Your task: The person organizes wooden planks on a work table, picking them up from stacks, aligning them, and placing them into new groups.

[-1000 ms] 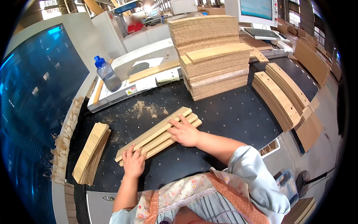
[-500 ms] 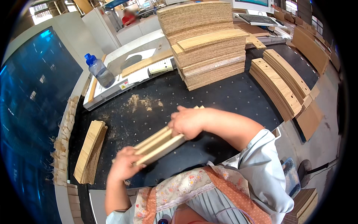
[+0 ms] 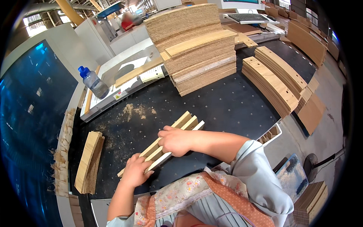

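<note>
Several narrow light wood strips (image 3: 184, 123) stand on edge, side by side with gaps between them, slanting across the black table (image 3: 211, 109). My left hand (image 3: 135, 170) grips their near left end, fingers bent over the top edges. Farther along, toward the right end, my right hand (image 3: 174, 140) lies across the same strips with its fingers curled over them. The strips' far right ends stick out past my right hand. My palms hide part of the strips, and both thumbs show only partly.
A small stack of wood boards (image 3: 89, 162) lies at the left. Tall stacks of chipboard pieces (image 3: 204, 64) rise at the back. Curved boards with holes (image 3: 270, 85) are piled at the right. A blue-capped bottle (image 3: 93, 82) stands on the white machine ledge; sawdust (image 3: 136, 111) lies before it.
My right hand has shifted a little left and down along the strips, baring their far right ends. The whole view has also moved slightly.
</note>
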A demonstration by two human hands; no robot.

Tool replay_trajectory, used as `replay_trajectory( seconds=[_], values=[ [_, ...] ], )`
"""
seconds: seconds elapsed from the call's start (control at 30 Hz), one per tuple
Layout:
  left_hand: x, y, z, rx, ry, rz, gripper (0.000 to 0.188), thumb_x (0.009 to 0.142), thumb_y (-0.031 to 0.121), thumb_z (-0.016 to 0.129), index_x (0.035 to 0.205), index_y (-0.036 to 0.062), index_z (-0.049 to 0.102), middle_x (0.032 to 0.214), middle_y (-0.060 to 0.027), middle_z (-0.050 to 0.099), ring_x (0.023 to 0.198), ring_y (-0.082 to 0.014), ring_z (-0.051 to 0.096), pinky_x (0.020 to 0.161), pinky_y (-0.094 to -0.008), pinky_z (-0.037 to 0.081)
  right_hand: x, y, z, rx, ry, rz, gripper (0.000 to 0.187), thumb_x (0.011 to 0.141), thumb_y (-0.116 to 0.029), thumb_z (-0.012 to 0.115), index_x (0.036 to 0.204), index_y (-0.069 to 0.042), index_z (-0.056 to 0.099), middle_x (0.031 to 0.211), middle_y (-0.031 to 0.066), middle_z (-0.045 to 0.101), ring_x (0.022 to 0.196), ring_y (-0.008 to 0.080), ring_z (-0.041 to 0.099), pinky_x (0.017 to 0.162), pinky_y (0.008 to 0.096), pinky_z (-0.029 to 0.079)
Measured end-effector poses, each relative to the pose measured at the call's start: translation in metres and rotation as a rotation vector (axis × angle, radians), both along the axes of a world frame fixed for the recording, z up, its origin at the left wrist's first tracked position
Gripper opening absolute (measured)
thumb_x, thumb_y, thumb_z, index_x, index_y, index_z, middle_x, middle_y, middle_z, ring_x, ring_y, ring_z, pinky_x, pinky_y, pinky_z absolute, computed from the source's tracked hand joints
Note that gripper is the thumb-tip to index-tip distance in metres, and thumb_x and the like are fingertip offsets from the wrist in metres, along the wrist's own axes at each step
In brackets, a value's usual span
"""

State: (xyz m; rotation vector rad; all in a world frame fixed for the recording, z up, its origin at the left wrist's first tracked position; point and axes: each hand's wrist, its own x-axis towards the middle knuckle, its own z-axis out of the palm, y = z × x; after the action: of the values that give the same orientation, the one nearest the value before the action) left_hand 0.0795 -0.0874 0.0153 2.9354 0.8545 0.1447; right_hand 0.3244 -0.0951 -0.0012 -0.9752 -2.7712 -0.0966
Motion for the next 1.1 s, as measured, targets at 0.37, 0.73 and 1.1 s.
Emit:
replay_trajectory(
  seconds=[0.37,0.73,1.1],
  values=[
    [0.024,0.011,0.001,0.031,-0.009,-0.004,0.034,0.062,0.018,0.074,0.094,0.0109,0.064,0.095,-0.0092,0.056,0.098,-0.0328,0.048,0.085,-0.0414,0.041,-0.013,0.003,0.015,0.050,-0.133,-0.125,0.011,0.065,-0.019,0.062,0.072,-0.018,0.070,0.084,-0.0002,0.061,0.094,0.0227,0.049,0.080,0.0388,0.037],
    [0.030,-0.025,0.126,0.841,-0.533,-0.014,0.030,0.070,0.003,0.066,0.100,0.0041,0.061,0.120,-0.0165,0.051,0.121,-0.0347,0.041,0.100,-0.0442,0.030,0.003,0.031,0.015,0.191,0.991,-0.180,0.023,0.061,-0.015,0.074,0.082,-0.008,0.066,0.095,0.0063,0.057,0.104,0.0292,0.047,0.090,0.0396,0.037],
    [0.080,0.036,-0.003,-0.770,-1.190,-0.055,0.081,0.077,0.019,0.062,0.140,0.0006,0.015,0.138,-0.0156,0.029,0.128,-0.0259,0.029,0.107,-0.0395,0.021,0.006,0.023,-0.031,-0.402,1.561,-0.056,0.041,0.067,-0.006,0.072,0.105,0.000,0.062,0.113,0.0092,0.054,0.108,0.0188,0.049,0.092,0.0315,0.039]
  ],
)
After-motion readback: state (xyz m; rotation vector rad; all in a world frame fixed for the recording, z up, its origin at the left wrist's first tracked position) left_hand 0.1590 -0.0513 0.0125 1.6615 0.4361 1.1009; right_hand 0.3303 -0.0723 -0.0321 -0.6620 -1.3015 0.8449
